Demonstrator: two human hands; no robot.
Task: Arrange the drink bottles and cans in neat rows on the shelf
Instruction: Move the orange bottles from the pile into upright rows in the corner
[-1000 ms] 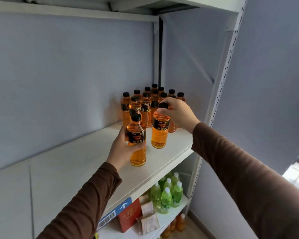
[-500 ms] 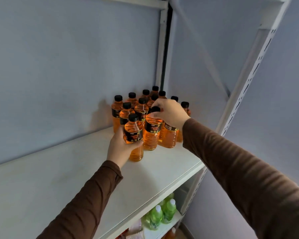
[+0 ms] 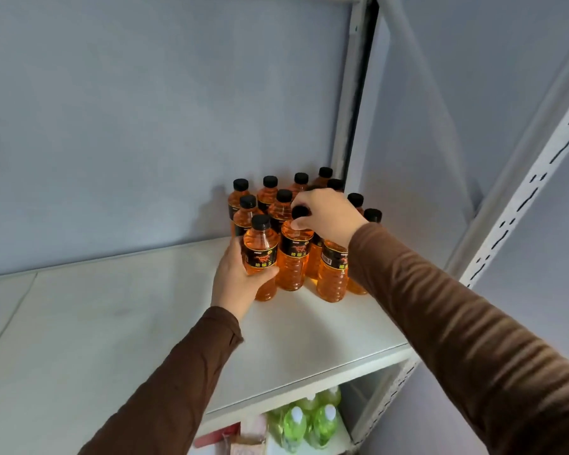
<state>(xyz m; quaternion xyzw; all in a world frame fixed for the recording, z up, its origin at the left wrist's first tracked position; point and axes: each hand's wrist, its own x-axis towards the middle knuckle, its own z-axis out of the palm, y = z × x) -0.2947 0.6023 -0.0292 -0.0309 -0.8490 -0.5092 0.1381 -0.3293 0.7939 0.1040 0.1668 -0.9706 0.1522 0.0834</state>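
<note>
Front-left bottle (image 3: pixel 260 257): clear plastic, amber-orange liquid nearly to the neck, black cap, black label band. Upright on the shelf (image 3: pixel 145 323), at the front of the bottle cluster. Left hand (image 3: pixel 235 284) wraps its lower body from the left side, thumb across the front.

Second bottle (image 3: pixel 293 257): same type, same fill, upright, just beside the first on its right, bodies touching or nearly so. Right hand (image 3: pixel 326 215) reaches over from the right and pinches its black cap (image 3: pixel 300 212) with curled fingers.

Remaining bottles (image 3: pixel 270 192): same amber drink, black caps, packed in rough rows behind and to the right of the two held ones, filling the back right corner of the shelf against the wall and upright post. One more front bottle (image 3: pixel 332 274) stands under the right wrist.

Left part of the shelf is bare white board.

Lower shelf, under the front right edge: green bottles (image 3: pixel 309 421) with white caps, green liquid inside; a red box (image 3: pixel 216 438) partly seen beside them.

Both sleeves brown.
</note>
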